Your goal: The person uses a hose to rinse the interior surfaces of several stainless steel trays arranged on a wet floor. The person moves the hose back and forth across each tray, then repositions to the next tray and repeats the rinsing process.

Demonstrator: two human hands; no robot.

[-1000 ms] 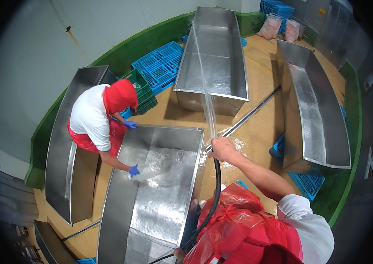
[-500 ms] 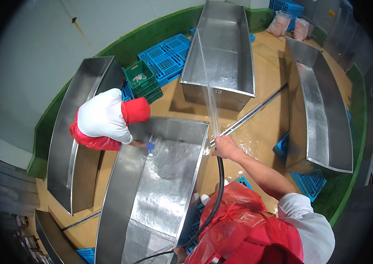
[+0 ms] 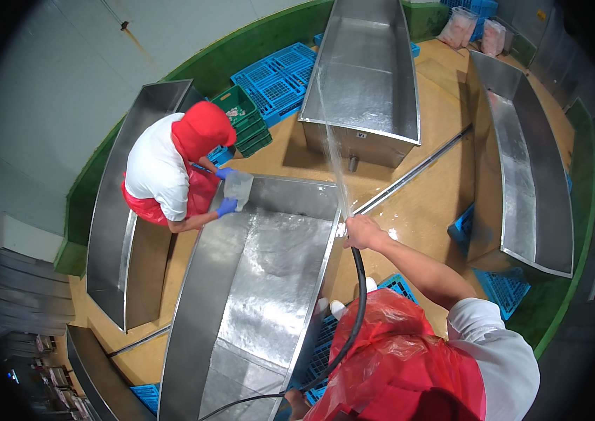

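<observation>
My right hand grips the end of a black hose, its fingers wrapped round it. A water jet sprays up and away toward the far steel tub. Low in the view, my left hand is closed round the same hose, its fingers partly hidden. The near steel tub lies to the left of the hose, with wet, shiny inner walls. Across it, a co-worker in a red hood and blue gloves holds a translucent, pale plastic piece over the tub's far left corner.
Another steel tub stands at right, and one behind the co-worker. Blue pallets and stacked green crates sit by the wall. A drain channel crosses the wet tan floor. Filled bags stand far right.
The co-worker has straightened up from the tub and lifted the translucent piece out with both hands. My view has shifted slightly; my right hand still holds the spraying hose.
</observation>
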